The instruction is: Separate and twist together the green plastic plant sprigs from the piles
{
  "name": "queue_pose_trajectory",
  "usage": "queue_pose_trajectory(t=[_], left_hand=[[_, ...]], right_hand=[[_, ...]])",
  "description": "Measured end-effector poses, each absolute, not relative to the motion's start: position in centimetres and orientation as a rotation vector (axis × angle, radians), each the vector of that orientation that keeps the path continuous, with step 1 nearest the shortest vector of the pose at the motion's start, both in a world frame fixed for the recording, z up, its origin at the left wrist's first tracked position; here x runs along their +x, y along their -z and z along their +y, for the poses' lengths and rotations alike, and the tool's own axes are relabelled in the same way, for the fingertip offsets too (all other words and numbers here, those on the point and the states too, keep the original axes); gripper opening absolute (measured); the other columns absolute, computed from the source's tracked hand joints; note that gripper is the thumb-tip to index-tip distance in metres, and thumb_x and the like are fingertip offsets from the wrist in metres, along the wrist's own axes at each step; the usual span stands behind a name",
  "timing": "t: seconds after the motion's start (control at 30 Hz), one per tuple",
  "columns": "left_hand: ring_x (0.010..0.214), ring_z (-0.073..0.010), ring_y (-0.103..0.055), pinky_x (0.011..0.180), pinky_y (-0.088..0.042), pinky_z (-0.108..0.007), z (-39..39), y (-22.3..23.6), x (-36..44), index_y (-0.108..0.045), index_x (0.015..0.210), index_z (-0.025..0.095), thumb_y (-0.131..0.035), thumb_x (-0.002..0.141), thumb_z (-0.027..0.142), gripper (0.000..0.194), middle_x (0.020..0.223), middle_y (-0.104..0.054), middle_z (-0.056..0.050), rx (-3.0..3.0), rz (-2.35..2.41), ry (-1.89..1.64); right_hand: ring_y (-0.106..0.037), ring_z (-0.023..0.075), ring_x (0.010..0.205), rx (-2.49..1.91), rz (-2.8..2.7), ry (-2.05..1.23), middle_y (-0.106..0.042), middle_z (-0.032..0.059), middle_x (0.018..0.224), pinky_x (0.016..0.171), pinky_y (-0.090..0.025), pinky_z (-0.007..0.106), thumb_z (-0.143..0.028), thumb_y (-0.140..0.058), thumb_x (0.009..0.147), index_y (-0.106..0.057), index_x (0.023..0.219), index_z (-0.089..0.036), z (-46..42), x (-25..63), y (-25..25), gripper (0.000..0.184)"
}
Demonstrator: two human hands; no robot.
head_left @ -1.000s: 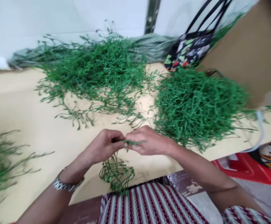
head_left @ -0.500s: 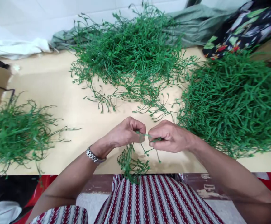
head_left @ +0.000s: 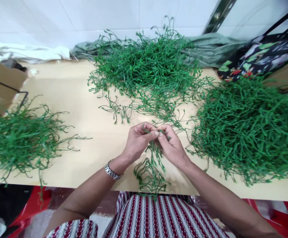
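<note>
Head view shows handwork that looks to be in mid-course; the left hand (head_left: pixel 137 140) and right hand (head_left: pixel 171 145) meet fingertip to fingertip, both closed, pinching thin green stems (head_left: pixel 155 152) that dangle over the table (head_left: pixel 94 158); just below them a small bunch (head_left: pixel 150 178) lies at the near edge; the rest sits loose and tangled in a back heap (head_left: pixel 149 66), a large right heap (head_left: pixel 253 129) and a smaller left heap (head_left: pixel 22 138); no tied bundle can be made out, and which heap is already handled, I cannot tell.
</note>
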State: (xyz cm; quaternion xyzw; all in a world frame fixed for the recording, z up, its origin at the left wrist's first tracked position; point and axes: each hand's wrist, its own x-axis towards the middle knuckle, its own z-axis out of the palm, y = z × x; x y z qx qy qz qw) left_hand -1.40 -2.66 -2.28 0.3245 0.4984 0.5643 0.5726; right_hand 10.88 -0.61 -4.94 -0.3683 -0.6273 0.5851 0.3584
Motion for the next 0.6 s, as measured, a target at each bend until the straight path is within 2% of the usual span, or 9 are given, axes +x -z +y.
queue_pose_trajectory(t=[0.13, 0.23, 0.3, 0.43, 0.6], left_hand=[[0.049, -0.0074, -0.047, 0.05, -0.039, -0.021, -2.4, 2.5, -1.4, -0.055, 0.059, 0.014, -0.066, 0.063, 0.021, 0.014, 0.052, -0.054, 0.003, 0.834, 1.301, -1.336], [0.051, -0.0072, -0.044, 0.051, -0.036, -0.02, -2.4, 2.3, -1.9, -0.058, 0.062, 0.013, -0.061, 0.066, 0.021, 0.009, 0.055, -0.053, 0.003, 1.041, 1.423, -1.222], [0.052, -0.0078, -0.043, 0.051, -0.034, -0.02, -2.4, 1.8, -2.0, -0.06, 0.066, 0.013, -0.056, 0.069, 0.02, 0.008, 0.056, -0.052, 0.003, 1.249, 1.495, -1.045], [0.052, -0.0108, -0.045, 0.052, -0.034, -0.022, -2.2, 0.5, -1.8, -0.055, 0.059, 0.016, -0.048, 0.074, 0.022, 0.017, 0.053, -0.051, 0.001, 1.772, 1.53, -0.671], [0.045, -0.013, -0.047, 0.046, -0.036, -0.024, -2.4, -1.0, -0.7, -0.047, 0.055, 0.02, -0.047, 0.075, 0.027, 0.02, 0.05, -0.05, 0.001, 2.013, 1.253, -0.617]], right_hand=[[-0.051, 0.011, 0.06, -1.035, -1.829, -1.33, -0.054, 0.0, 0.072, 0.056, -0.042, 0.022, -0.03, -0.038, 0.088, -0.045, 0.099, -0.019, -0.4, 11.0, 4.5, 0.017], [-0.057, 0.015, 0.075, -1.072, -2.11, -0.985, -0.061, 0.0054, 0.086, 0.067, -0.044, 0.026, -0.022, -0.039, 0.086, -0.047, 0.103, -0.018, 0.0, 11.7, 3.9, 0.019], [-0.056, 0.0174, 0.081, -1.061, -2.352, -0.708, -0.061, 0.0077, 0.088, 0.07, -0.042, 0.027, -0.016, -0.04, 0.083, -0.051, 0.096, -0.017, 0.3, 12.4, 3.2, 0.018], [-0.053, 0.0162, 0.071, -0.827, -2.768, -0.38, -0.06, 0.0029, 0.076, 0.059, -0.038, 0.026, -0.009, -0.043, 0.073, -0.053, 0.085, -0.018, 1.4, 14.6, 1.1, 0.017], [-0.049, 0.0138, 0.069, -0.531, -2.985, -0.329, -0.062, -0.0023, 0.078, 0.05, -0.031, 0.027, -0.015, -0.045, 0.071, -0.053, 0.084, -0.022, 2.0, 17.2, -2.4, 0.017]])
